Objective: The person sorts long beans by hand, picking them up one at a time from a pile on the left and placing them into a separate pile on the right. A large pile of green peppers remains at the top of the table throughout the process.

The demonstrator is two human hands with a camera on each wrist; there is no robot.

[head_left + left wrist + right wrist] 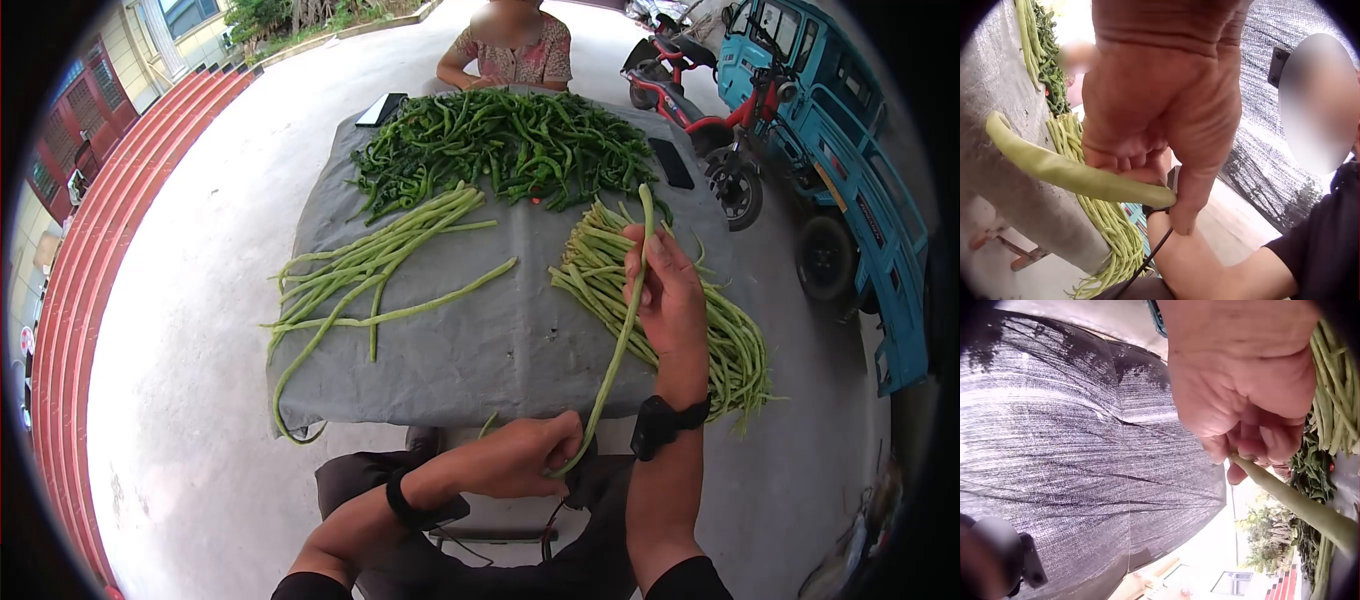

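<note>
One long green yardlong bean [613, 362] stretches between both hands above the table's near right part. My left hand [525, 455], low at the near edge, pinches the bean's lower end between thumb and fingers; the left wrist view shows this bean [1079, 178] running out from the thumb tip. Higher up, my right hand [668, 290] holds the upper part, whose tip sticks up past the fingers. In the right wrist view, thumb and fingertips pinch the bean [1297, 503]. Behind the right hand lies a thick bundle of yardlong beans [735, 345], partly hidden by the forearm.
A smaller group of yardlong beans [385, 255] lies on the left of the grey-covered table [450, 370]. Green peppers [500, 140] are heaped at the far side, between a white-and-black flat object [381, 109] and a dark phone [671, 163]. A person [515, 55] sits opposite.
</note>
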